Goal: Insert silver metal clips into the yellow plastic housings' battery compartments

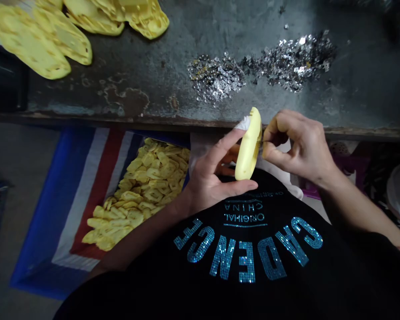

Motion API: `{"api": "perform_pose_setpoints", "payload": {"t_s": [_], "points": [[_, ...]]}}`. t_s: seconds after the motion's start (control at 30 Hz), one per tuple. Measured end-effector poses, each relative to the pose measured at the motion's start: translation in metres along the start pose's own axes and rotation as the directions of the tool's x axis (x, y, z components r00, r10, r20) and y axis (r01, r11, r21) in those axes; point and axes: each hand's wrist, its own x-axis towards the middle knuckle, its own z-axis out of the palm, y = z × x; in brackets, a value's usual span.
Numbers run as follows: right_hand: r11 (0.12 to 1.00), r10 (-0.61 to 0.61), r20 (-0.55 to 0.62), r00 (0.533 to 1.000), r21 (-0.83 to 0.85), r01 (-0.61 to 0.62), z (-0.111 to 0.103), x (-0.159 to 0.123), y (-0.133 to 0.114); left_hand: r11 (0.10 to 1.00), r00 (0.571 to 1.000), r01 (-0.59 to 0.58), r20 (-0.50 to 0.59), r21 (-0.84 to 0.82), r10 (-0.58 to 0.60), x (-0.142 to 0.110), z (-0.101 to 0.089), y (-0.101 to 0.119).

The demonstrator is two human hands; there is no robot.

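Observation:
My left hand (216, 169) grips a yellow plastic shell (248, 149) by its edges, with a white wrap (243, 123) on one fingertip. The shell stands on edge, its inner side turned toward my right hand (295, 144). Right thumb and index finger are pinched together at that inner side, on a small dark piece that is mostly hidden. Beyond the bench edge, small shiny metal clips (216, 78) lie in a loose heap, with a second heap (295, 60) joined to it on the right.
More yellow shells (30, 42) lie at the bench's back left. Below the worn metal bench (126, 58), a blue crate (42, 249) lined with striped cloth (90, 195) holds many yellow pieces (146, 182). A purple container (355, 166) sits under the bench at right.

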Motion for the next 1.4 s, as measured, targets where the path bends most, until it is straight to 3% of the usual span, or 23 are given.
{"api": "perform_pose_setpoints", "payload": {"t_s": [0.23, 0.37, 0.5, 0.6, 0.7, 0.83, 0.93, 1.07, 1.3, 1.4], "points": [[0.993, 0.09, 0.181, 0.979, 0.054, -0.101, -0.019, 0.015, -0.001, 0.998, 0.999, 0.025, 0.048, -0.065, -0.022, 0.003, -0.001, -0.003], [0.997, 0.069, 0.213, 0.975, 0.031, -0.077, -0.021, 0.022, 0.001, 0.999, 0.999, -0.015, 0.047, -0.035, 0.017, 0.003, 0.0, -0.006], [0.997, 0.071, 0.221, 0.973, -0.023, -0.068, -0.021, 0.027, 0.0, 1.0, 1.0, 0.022, 0.019, -0.01, -0.021, 0.001, 0.0, -0.006], [0.995, 0.088, 0.189, 0.978, 0.019, -0.093, -0.019, 0.025, -0.002, 0.999, 1.0, 0.013, -0.016, -0.049, -0.013, 0.001, 0.001, -0.004], [0.972, 0.147, 0.133, 0.98, 0.166, -0.169, -0.013, 0.015, -0.001, 0.989, 0.999, 0.039, -0.024, -0.142, -0.043, 0.004, 0.002, -0.001], [0.941, 0.185, 0.0, 0.983, 0.289, -0.177, -0.004, -0.005, 0.005, 0.965, 0.996, 0.086, -0.007, -0.249, -0.091, 0.009, 0.002, -0.002], [0.961, 0.145, -0.101, 0.984, 0.25, -0.116, 0.002, -0.015, 0.007, 0.948, 0.996, 0.089, 0.006, -0.305, -0.092, 0.01, 0.002, -0.006], [0.98, 0.104, -0.151, 0.983, 0.185, -0.076, 0.004, -0.017, 0.003, 0.947, 0.998, 0.066, 0.015, -0.315, -0.065, 0.01, 0.002, -0.008], [0.996, -0.014, -0.091, 0.996, 0.091, 0.023, -0.001, -0.012, -0.003, 0.986, 0.998, 0.029, -0.046, -0.162, -0.036, 0.005, 0.007, 0.0], [0.997, -0.063, -0.069, 0.996, -0.038, 0.06, 0.001, -0.01, -0.003, 0.997, 0.998, 0.007, -0.056, -0.07, -0.011, 0.006, 0.01, 0.002]]}}
